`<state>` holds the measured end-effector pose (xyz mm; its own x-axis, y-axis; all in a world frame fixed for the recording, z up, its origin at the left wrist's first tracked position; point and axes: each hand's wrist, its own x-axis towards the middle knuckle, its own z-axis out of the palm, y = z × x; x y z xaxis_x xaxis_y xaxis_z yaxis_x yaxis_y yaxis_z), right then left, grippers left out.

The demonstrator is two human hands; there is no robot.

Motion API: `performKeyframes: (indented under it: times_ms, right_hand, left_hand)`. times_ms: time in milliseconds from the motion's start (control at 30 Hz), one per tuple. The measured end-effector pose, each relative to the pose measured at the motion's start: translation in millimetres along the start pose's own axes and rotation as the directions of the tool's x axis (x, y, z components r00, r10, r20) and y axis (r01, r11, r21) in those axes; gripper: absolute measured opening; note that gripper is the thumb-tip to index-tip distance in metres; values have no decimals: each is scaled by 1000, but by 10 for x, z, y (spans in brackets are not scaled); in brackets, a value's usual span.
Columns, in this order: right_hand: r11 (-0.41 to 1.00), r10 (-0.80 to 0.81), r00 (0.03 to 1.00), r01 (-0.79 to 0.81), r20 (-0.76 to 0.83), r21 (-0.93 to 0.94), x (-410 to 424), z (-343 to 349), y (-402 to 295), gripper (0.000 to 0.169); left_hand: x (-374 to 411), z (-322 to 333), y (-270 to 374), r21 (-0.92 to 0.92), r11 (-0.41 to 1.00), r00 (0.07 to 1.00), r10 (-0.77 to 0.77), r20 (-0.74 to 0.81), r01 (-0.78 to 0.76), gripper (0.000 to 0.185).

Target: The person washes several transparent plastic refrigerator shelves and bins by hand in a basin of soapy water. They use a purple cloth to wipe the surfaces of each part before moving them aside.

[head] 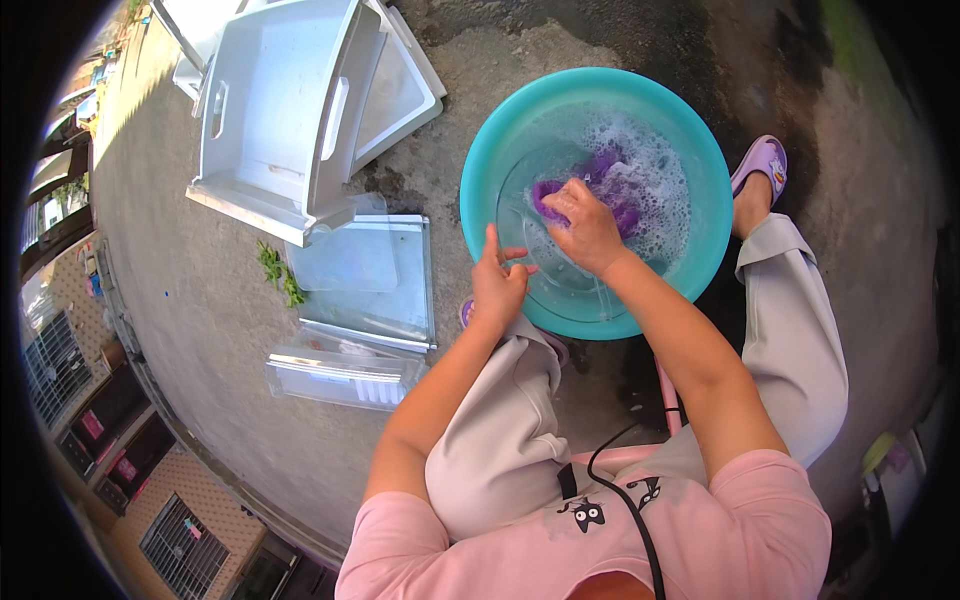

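A large turquoise plastic basin (480, 180) stands before me, holding water and white suds (660, 180). My right hand (586, 229) is over the water inside it, fingers closed on a purple cloth (550, 201). More of the purple cloth lies among the suds. At the basin's near left rim is my left hand (501, 289), its fingers apart and nothing in them. Beneath the right hand, thin curved outlines show in the water; I cannot tell whether they belong to a clear object.
White plastic refrigerator drawers (262, 105) are piled at the upper left. Below them lie a glass shelf (360, 300) and a clear plastic bin (345, 375) on concrete, beside green leaves (279, 274). My legs (787, 337) flank the basin; a black cable (626, 495) crosses my shirt.
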<state>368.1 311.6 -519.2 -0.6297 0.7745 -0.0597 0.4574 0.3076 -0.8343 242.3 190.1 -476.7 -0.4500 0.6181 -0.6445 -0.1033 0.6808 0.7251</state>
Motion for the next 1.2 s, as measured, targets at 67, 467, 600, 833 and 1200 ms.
performKeyframes:
  times_ms: [67, 467, 600, 833, 1200]
  right_hand:
    - [999, -30, 999, 31, 44, -31, 42, 228, -224, 25]
    - [964, -179, 909, 239, 377, -117, -328, -43, -51, 30]
    - [951, -265, 852, 309, 452, -25, -527, -290, 116, 23]
    - [929, -60, 723, -211, 688, 303, -549, -471, 145, 18]
    - [305, 340, 907, -357, 249, 883, 22, -893, 296, 15]
  left_hand:
    - [17, -9, -19, 40, 999, 999, 36, -15, -36, 76]
    - [19, 53, -235, -20, 988, 985, 152, -86, -154, 75]
    - [2, 1, 6, -143, 988, 998, -63, -10, 61, 73]
    - [472, -219, 531, 177, 922, 893, -380, 242, 345, 40]
    - [-507, -319, 100, 201, 955, 955, -253, 153, 221, 30]
